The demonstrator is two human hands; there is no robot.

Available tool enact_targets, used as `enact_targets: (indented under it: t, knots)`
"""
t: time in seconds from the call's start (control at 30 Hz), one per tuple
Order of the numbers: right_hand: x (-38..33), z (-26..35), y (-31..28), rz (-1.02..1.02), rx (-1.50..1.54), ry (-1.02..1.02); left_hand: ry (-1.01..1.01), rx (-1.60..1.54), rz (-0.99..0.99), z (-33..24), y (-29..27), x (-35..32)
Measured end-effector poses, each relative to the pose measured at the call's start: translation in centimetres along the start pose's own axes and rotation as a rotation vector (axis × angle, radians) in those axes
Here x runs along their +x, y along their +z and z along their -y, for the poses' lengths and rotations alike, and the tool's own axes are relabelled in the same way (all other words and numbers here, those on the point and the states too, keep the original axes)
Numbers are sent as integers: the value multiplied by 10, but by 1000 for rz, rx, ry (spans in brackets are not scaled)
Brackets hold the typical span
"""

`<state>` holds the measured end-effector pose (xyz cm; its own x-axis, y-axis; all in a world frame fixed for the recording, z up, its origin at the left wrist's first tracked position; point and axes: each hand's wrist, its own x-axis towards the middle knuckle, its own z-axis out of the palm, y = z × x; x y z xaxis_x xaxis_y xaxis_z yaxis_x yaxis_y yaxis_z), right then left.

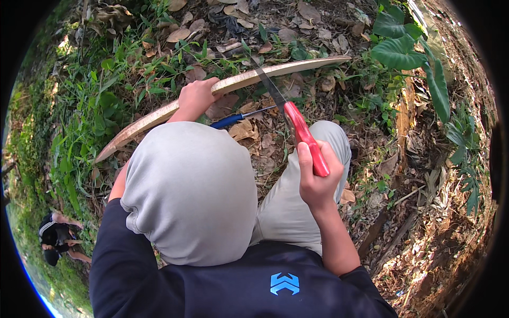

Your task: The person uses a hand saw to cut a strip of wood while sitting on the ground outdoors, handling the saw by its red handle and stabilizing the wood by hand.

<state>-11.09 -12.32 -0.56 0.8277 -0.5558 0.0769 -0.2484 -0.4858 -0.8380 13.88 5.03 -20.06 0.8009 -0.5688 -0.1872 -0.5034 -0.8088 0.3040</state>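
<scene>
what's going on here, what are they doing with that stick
A person crouches outdoors on leaf-strewn ground. The left hand grips a long, pale, curved strip of wood that lies across the view. The right hand holds a red-handled saw whose blade rests across the strip near its right half. A blue-handled tool lies on the dry leaves just below the strip. Another person sits at the far lower left.

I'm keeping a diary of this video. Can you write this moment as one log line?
left hand: holds wooden slat | right hand: grips red-handled saw, blade on slat | blue tool: on ground
</scene>
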Motion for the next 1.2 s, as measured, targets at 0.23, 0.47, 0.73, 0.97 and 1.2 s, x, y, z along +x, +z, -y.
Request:
enact_targets:
  t: [0.23,0.47,0.73,0.97,1.2]
  knots:
    - [-29,-10,-13,-25,-78,-72,25,-21,22,0,-6,1]
    - [-18,-9,-2,-23,-38,-60,-29,-31,104,3,-17,15]
    - [9,-29,31,-90,30,-155,-24,5,5,-3,0,0]
    - [6,-53,53,-49,-18,-195,31,-36,-5,1,-5,2]
    - [-31,-33,17,5,-62,-120,26,-51,-1,5,-5,5]
